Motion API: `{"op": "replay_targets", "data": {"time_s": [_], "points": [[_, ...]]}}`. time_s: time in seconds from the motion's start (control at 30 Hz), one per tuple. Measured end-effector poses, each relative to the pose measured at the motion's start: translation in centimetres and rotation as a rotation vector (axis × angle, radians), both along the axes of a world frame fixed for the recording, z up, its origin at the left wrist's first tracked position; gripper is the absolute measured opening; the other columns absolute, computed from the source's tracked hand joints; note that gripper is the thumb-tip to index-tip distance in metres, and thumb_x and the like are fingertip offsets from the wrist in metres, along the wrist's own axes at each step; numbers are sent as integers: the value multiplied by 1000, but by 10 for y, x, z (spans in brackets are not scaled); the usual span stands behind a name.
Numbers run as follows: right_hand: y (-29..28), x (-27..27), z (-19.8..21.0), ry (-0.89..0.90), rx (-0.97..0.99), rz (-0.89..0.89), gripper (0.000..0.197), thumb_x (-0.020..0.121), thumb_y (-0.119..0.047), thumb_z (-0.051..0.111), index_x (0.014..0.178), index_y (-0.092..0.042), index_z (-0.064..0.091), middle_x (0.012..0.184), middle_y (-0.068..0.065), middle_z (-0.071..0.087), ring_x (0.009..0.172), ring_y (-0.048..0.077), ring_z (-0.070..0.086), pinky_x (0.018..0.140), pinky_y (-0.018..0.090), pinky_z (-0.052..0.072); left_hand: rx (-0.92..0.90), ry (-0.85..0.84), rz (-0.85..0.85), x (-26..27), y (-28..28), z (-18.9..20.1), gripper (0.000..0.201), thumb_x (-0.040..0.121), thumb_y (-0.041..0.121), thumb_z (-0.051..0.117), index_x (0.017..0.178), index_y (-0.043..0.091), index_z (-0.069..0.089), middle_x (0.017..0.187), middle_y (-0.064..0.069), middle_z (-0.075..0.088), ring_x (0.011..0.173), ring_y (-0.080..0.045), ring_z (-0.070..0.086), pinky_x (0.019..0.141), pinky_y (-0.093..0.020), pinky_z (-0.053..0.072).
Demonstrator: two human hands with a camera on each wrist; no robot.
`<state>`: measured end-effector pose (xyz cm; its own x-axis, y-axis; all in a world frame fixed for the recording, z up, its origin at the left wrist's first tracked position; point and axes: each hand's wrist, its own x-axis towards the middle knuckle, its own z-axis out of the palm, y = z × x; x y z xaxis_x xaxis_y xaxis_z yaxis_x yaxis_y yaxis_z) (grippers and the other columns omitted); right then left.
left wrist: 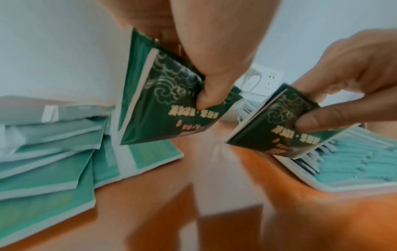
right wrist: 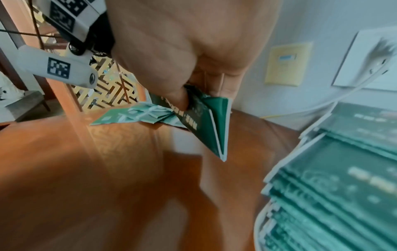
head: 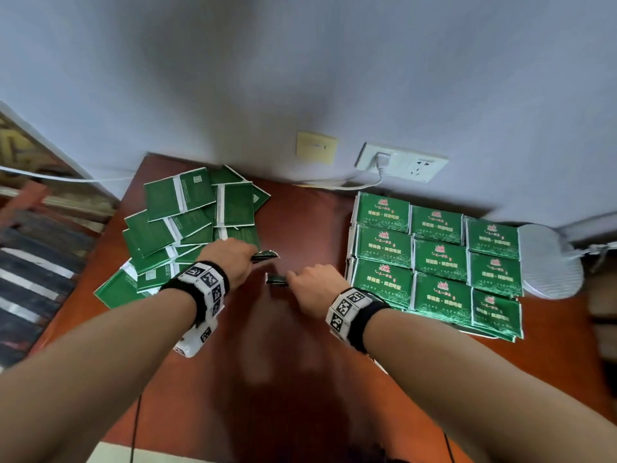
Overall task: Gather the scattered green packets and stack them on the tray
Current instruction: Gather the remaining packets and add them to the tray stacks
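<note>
Green foil packets are what we are handling: our left hand (head: 233,259) is pinching a small bunch (left wrist: 171,101) between thumb and fingers, and our right hand (head: 314,282) is pinching another bunch (left wrist: 277,125), both lifted over the bare middle of the red-brown table (head: 300,379). From there, the scattered heap (head: 187,228) is lying toward ten o'clock, backs up and overlapping at all angles. Toward two o'clock the sorted packets (head: 437,259) are sitting face up in a tidy three-by-three grid of stacks, several layers deep in the right wrist view; the tray under them is mostly hidden, only a pale rim (left wrist: 322,186) showing. We are judging the job somewhat past halfway: the grid is well built, yet a good pile is waiting, and the two bunches in our hands are not yet laid down. Beyond, a wall socket (head: 400,162) is sitting at one o'clock.
</note>
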<state>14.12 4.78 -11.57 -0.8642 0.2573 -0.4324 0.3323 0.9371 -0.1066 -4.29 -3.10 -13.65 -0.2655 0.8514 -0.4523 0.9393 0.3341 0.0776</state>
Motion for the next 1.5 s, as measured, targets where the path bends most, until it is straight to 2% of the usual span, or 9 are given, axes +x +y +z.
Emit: {"op": "replay_targets", "data": {"time_s": [0.2,0.33,0.5,0.6,0.73,0.87,1.0,1.23,1.5], "points": [[28,28,41,217,4,-99,17,96,-22,49,110,-13,54,103,8,65,92,36,65,65,38,40,365,-50,1,18,35,60,23,87,15,67,107,16,76,100,-10,58,82,-34,61,73,-37,51],[55,69,62,321,45,-191,24,87,-13,53,111,-12,56,98,6,59,88,33,62,62,36,41,412,-49,-60,51,76,92,28,87,13,67,114,14,74,100,-15,59,95,-36,60,83,-40,46],[90,145,70,400,93,-318,33,92,-6,57,125,-6,57,93,5,57,75,21,52,69,37,55,319,-1,-241,123,139,111,31,99,28,49,125,26,65,118,-8,58,108,-30,58,87,-37,46],[105,199,69,387,120,-365,49,86,-12,70,132,-5,55,97,6,59,76,14,42,67,31,53,314,-28,-322,168,171,111,36,102,27,43,135,27,58,128,-5,58,111,-24,58,91,-35,47],[122,264,58,278,172,-525,49,86,-15,70,133,-12,57,101,2,55,84,14,39,71,28,47,262,-145,-347,221,205,102,36,104,21,44,138,20,55,104,1,55,89,-14,58,76,-17,44],[130,322,41,207,144,-599,47,87,-14,68,132,-12,57,109,4,57,95,18,50,80,29,51,233,-90,-360,254,231,86,41,101,24,47,141,26,53,107,3,49,96,-20,57,82,-33,48],[133,354,23,193,184,-602,39,70,-16,83,106,-13,70,89,0,59,76,14,52,62,25,52,193,-75,-376,271,250,73,42,101,22,48,142,25,52,112,2,51,87,-15,49,75,-28,43],[137,364,-7,140,150,-551,38,68,-13,85,103,-15,70,91,0,59,79,15,54,65,27,52,164,-70,-374,279,269,59,44,101,20,49,144,28,49,113,2,51,85,-14,50,79,-29,49],[138,363,-18,5,7,-490,55,91,-11,62,143,-15,44,129,4,47,113,19,44,98,33,43,133,-45,-383,275,278,46,45,102,16,47,145,28,47,112,-1,51,86,-19,55,79,-33,51]]}}
